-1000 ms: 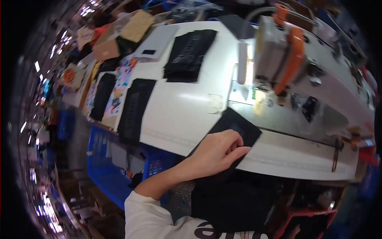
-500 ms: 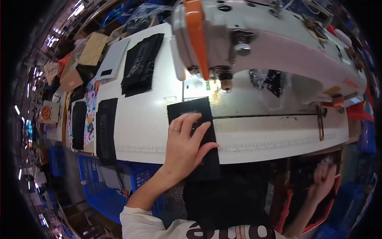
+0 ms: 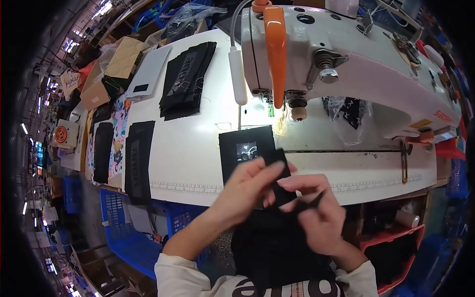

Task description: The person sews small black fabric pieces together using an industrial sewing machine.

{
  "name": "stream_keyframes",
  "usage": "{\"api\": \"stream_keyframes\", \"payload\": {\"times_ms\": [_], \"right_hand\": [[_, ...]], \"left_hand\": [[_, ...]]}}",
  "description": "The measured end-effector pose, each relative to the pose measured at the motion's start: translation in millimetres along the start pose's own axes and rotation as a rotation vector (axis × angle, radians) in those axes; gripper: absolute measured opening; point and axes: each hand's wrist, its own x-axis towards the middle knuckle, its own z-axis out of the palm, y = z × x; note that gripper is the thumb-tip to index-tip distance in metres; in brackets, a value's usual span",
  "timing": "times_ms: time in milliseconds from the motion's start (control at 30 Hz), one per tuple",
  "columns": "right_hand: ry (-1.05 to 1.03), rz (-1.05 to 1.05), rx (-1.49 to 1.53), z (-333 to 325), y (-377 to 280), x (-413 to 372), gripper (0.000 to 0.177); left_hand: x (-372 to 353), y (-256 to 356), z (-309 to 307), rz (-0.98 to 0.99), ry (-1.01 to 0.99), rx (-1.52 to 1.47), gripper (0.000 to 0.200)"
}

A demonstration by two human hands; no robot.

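Above the front edge of the sewing table [image 3: 198, 163], my left hand [image 3: 245, 185] pinches a narrow black fabric strip [image 3: 283, 185]. My right hand [image 3: 321, 210] grips the same strip lower down, its fingers curled and slightly blurred. Beneath my hands a black fabric panel [image 3: 228, 143] lies flat, its upper end close to the needle area; a shiny rectangular patch [image 3: 246, 151] shows on it. The white sewing machine [image 3: 366, 69], with an orange lever [image 3: 275, 54], stands just beyond. My left hand covers the panel's lower part.
Stacked black printed pieces [image 3: 188, 81] lie at the back left, and more black pieces [image 3: 139, 163] lie at the left edge. A blue basket [image 3: 118, 222] sits below left. A red bin [image 3: 391, 247] with dark fabric is below right. Plastic-wrapped fabric [image 3: 344, 114] rests under the machine arm.
My right hand has come up from the red bin to meet my left. My left hand has lifted off the panel, and both now hold a black strip. The view has shifted slightly.
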Motion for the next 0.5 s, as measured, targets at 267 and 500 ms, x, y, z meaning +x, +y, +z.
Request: {"api": "stream_keyframes", "payload": {"times_ms": [267, 500], "right_hand": [[-0.441, -0.4, -0.882, -26, 45, -5, 0.032], [-0.498, -0.445, -1.011, -30, 53, -8, 0.034]], "left_hand": [[55, 20, -47, 0.43, 0.31, 0.604, 0.012], [72, 18, -41, 0.503, 0.463, 0.924, 0.013]]}}
